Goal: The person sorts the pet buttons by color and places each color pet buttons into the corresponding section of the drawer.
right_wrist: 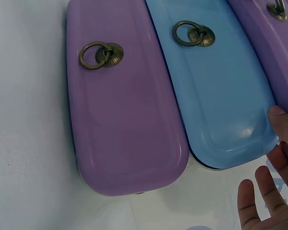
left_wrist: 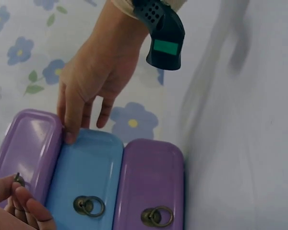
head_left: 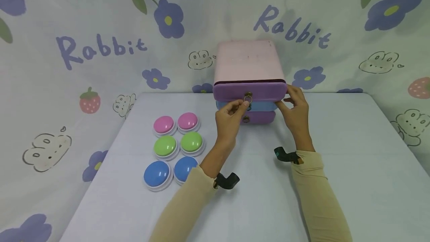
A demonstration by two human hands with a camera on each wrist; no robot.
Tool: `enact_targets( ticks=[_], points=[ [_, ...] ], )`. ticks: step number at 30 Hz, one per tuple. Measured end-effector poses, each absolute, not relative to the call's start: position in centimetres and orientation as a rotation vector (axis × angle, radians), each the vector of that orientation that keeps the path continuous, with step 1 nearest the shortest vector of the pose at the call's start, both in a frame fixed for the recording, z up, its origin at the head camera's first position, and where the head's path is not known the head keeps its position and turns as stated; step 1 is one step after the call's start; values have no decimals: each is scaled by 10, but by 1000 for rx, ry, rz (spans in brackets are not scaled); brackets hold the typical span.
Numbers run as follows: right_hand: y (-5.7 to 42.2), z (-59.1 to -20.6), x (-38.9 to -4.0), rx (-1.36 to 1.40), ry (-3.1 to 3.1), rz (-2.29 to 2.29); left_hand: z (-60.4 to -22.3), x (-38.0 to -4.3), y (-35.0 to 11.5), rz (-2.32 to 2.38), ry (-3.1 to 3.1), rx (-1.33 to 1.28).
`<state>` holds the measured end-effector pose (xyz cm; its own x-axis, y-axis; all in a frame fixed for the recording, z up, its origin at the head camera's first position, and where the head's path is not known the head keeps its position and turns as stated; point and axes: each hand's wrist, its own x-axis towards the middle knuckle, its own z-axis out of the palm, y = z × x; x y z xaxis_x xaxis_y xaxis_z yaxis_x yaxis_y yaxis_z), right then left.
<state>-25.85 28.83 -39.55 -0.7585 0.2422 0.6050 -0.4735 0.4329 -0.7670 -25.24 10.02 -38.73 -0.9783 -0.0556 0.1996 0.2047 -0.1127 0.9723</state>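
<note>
A small cabinet with a pink top point(head_left: 248, 59) has three stacked drawers: a purple top drawer point(head_left: 231, 92), a blue middle drawer point(left_wrist: 89, 167) and a purple bottom drawer point(right_wrist: 127, 120). Each front carries a brass ring pull. My left hand point(head_left: 230, 120) pinches the top drawer's ring point(head_left: 248, 99) between thumb and fingertips. A dark gap runs between that drawer's upper edge and the pink top. At the cabinet's right end is my right hand point(head_left: 295, 111), its thumb point(right_wrist: 281, 120) at the drawer corner where purple meets blue. Its other fingers extend loosely along the side.
Left of the cabinet, round push buttons stand in pairs on the white table point(head_left: 362, 182): pink point(head_left: 164, 124), green point(head_left: 164, 145) and blue point(head_left: 156, 173). My left forearm partly covers one blue button. A patterned cloth point(head_left: 111, 14) hangs behind the cabinet.
</note>
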Motion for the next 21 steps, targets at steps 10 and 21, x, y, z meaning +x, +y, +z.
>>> enact_targets(
  ticks=[10, 21],
  points=[
    [291, -399, -259, 225, -1998, 1413, -369, -229, 97, -2254, -1963, -152],
    [287, -396, -256, 210, -2018, 1342, -394, -229, 97, -2318, -1903, -159]
  ],
)
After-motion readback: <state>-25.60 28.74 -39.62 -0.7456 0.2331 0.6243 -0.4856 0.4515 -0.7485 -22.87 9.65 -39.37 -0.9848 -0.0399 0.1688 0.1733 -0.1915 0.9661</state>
